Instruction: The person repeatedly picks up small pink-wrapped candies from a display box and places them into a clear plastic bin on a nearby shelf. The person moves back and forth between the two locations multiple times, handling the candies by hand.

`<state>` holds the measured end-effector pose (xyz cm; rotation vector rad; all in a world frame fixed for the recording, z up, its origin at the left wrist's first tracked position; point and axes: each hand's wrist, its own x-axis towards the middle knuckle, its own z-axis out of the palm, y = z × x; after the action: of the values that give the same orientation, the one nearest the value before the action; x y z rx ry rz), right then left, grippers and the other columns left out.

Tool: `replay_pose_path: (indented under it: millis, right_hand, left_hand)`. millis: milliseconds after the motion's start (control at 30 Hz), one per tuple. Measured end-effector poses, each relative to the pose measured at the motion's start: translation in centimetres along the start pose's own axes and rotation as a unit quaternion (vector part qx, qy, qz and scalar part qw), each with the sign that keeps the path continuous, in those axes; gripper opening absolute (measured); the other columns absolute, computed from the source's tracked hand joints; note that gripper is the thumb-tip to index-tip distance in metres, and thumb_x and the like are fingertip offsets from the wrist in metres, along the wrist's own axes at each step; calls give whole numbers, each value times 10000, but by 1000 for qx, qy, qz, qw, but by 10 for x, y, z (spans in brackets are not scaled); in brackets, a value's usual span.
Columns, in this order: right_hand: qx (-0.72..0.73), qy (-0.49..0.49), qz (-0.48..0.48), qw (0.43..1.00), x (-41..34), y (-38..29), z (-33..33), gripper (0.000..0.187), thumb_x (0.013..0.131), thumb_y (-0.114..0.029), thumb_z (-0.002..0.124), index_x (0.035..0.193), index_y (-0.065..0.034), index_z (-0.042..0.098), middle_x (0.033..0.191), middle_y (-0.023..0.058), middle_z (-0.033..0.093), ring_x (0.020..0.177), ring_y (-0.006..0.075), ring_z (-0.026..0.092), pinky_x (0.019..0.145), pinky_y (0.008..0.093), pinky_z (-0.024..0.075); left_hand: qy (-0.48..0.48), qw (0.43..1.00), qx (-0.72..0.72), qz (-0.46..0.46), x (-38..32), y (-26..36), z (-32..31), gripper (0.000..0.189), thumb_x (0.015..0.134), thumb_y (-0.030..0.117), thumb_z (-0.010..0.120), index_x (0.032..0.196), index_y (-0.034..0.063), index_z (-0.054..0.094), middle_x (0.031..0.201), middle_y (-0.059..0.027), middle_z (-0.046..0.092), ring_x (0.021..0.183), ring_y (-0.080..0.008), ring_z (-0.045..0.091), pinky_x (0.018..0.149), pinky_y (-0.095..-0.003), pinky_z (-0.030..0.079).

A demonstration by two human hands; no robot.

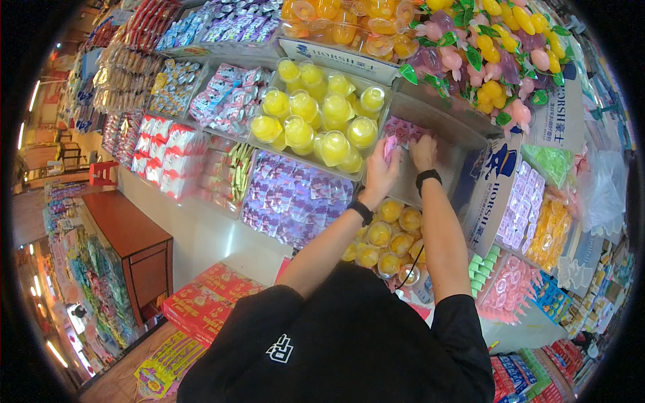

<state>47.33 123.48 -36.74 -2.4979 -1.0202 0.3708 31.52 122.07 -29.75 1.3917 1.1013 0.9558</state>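
Note:
My left hand (382, 170) grips a small pink packet (390, 147) over the near left side of a clear plastic bin (416, 189). Inside that bin, more pink packets (401, 129) lie in a row against the far left corner. My right hand (424, 153) reaches down into the bin beside this row, fingers bent and pointing at the packets. Its fingertips are partly hidden, so whether they pinch a packet is not visible. Both wrists wear a black band.
Left of the bin stand yellow lidded cups (335, 148) in a tray, with purple packets (297, 194) nearer me. Orange-yellow cups (379, 234) sit below my forearms. A printed cardboard panel (495, 196) borders the right side. Red boxes (211, 297) are stacked low on the left.

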Motion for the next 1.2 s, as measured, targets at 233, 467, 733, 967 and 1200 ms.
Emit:
replay_pose_path:
  millis: [233, 467, 733, 967, 1200]
  right_hand:
    - [49, -33, -59, 997, -10, -14, 3, 399, 810, -270, 673, 1078, 24, 641, 1096, 319, 634, 1023, 459, 628, 893, 515, 505]
    - [63, 15, 43, 997, -4, 4, 17, 507, 803, -303, 685, 1133, 74, 603, 1087, 335, 636, 1032, 476, 620, 927, 502, 492]
    - [5, -74, 129, 989, 2, 13, 13, 441, 781, -291, 717, 1003, 88, 678, 1099, 310, 655, 1067, 474, 619, 938, 465, 497]
    - [123, -66, 173, 975, 3, 9, 2, 423, 777, -211, 714, 1059, 100, 660, 1147, 320, 640, 1116, 434, 619, 953, 455, 492]
    - [188, -73, 200, 959, 5, 6, 7, 465, 754, -155, 695, 1119, 122, 617, 1225, 340, 591, 1178, 429, 582, 988, 431, 473]
  left_hand:
    - [5, 999, -22, -22, 0, 7, 1, 282, 982, 156, 564, 1223, 12, 544, 887, -69, 684, 688, -113, 650, 512, -253, 510]
    - [-11, 1000, -19, -22, -1, 4, 0, 287, 993, 176, 564, 1224, 6, 543, 902, -71, 681, 717, -112, 653, 521, -247, 502]
    - [9, 999, -31, -26, -1, 9, 3, 256, 982, 163, 564, 1181, 3, 555, 865, -94, 686, 715, -155, 668, 571, -295, 516]
    - [-3, 999, -11, -34, -1, 13, -2, 287, 973, 158, 566, 1219, 9, 553, 867, -85, 690, 710, -122, 656, 542, -277, 514]
    - [-1, 999, -26, -35, 1, 7, 2, 288, 985, 181, 563, 1221, 16, 546, 858, -67, 689, 648, -112, 631, 506, -255, 499]
